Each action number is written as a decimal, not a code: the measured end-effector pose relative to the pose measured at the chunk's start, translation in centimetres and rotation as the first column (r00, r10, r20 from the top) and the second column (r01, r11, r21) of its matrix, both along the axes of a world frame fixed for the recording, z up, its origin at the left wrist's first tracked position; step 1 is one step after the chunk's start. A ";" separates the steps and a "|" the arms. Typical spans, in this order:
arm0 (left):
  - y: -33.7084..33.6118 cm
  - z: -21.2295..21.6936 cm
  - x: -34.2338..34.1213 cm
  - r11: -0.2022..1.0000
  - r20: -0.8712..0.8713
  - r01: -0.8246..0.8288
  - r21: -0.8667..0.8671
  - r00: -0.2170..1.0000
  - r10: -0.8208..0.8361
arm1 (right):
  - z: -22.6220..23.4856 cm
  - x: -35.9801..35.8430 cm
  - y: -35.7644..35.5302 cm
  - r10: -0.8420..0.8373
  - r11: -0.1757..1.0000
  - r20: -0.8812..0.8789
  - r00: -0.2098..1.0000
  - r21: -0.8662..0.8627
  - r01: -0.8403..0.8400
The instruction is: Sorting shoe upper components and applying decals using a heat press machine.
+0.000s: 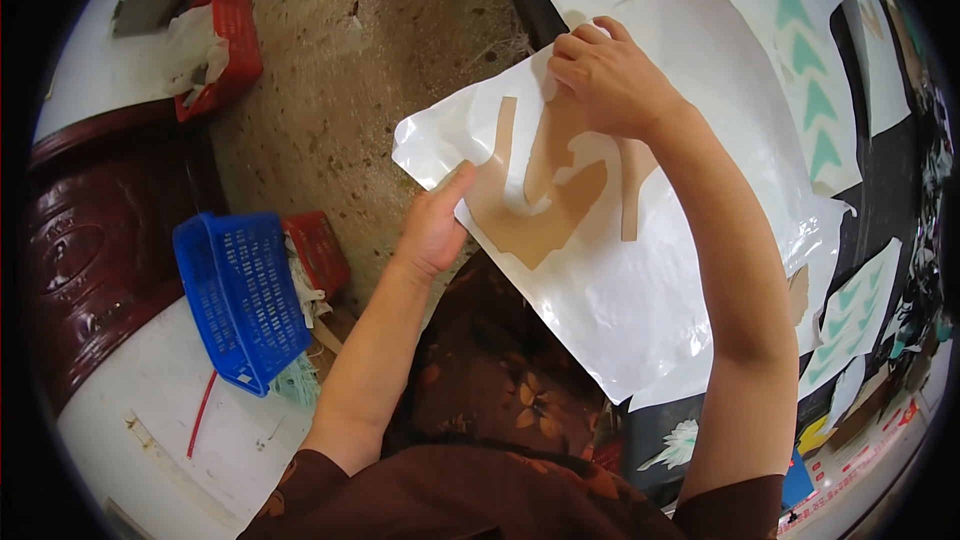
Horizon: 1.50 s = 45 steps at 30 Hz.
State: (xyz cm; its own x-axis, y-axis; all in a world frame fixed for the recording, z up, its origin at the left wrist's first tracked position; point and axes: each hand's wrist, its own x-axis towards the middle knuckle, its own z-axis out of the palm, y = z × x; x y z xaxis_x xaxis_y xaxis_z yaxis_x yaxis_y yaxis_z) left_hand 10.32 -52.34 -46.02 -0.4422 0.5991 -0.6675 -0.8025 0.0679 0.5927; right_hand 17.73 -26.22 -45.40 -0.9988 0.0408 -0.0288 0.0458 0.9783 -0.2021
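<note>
Left grip point(437, 227) held the near-left edge of a glossy white sheet point(640, 305) with tan patches point(535, 235); right grip point(618, 78) curled at its far edge, can't tell on what. Sheet lay partly over black counter point(655, 427). Blue basket point(245, 295) sat left, red basket point(235, 45) beyond.

Dk brn short-slv cloth top point(430, 495) w/ some orange-brn leaf-like print point(602, 481), plus matching dk brn cloth bottoms point(470, 405) w/ lg. leafy motifs point(540, 411).
</note>
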 end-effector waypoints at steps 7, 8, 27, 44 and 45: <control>-0.6 -0.7 0.0 1.000 0.052 -0.001 0.014 0.999 0.000 | -0.2 0.3 0.6 -0.108 0.975 0.001 0.994 -0.193 0.106; -0.6 -0.8 0.0 1.000 0.056 0.013 0.020 0.998 -0.014 | -0.4 0.6 0.7 -0.122 0.975 0.005 0.992 -0.187 0.121; 0.6 -0.6 -4.7 0.999 0.217 0.034 0.027 0.975 -0.039 | 14.9 12.4 3.4 -0.679 0.680 -0.308 0.666 -0.604 0.414; 6.6 5.7 -6.6 0.867 -0.116 0.458 0.195 0.889 -0.444 | 16.9 42.3 -17.0 -0.938 -0.156 -0.220 -0.268 -0.424 0.892; 7.9 5.5 -7.3 0.830 -0.082 0.456 0.321 0.886 -0.456 | 16.1 43.2 -17.9 -0.935 -0.160 -0.226 -0.274 -0.421 0.893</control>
State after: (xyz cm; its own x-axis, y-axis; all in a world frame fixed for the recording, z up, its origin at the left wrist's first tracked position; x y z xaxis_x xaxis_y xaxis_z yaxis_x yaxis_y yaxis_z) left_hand 2.98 -44.42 -40.51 -0.0660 0.9137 -0.4010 -0.7271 0.2312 0.6464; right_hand 60.89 -44.16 -29.33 0.3003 0.9361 0.1833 0.7887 -0.1356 -0.5996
